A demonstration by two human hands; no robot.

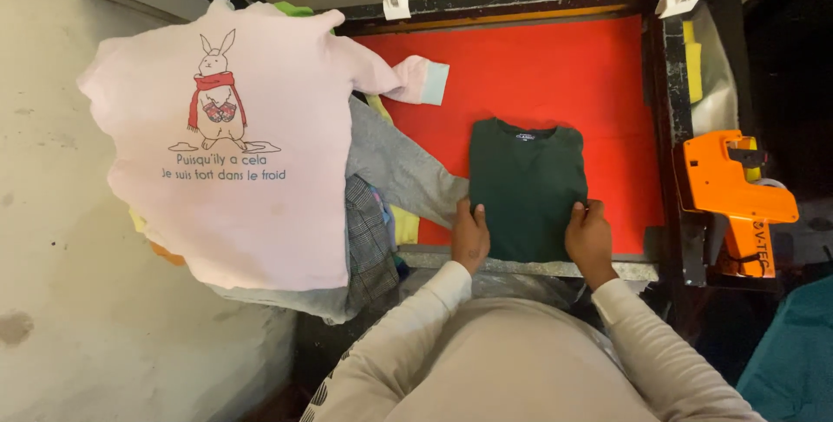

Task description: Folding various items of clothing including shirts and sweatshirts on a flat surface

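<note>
A dark green folded sweater (527, 183) lies flat on a red work surface (538, 75), collar away from me. My left hand (469, 235) grips its lower left edge, fingers curled over the fabric. My right hand (589, 235) grips its lower right edge the same way. Both hands sit near the front edge of the surface, and both arms wear pale beige sleeves.
A heap of clothes lies left of the surface, topped by a pink sweatshirt (234, 144) with a rabbit print, over a grey garment (395, 170) and a checked one (369, 240). An orange tagging gun (733, 196) rests at right. A black frame (668, 127) borders the surface; two white clips (395, 1) hang above.
</note>
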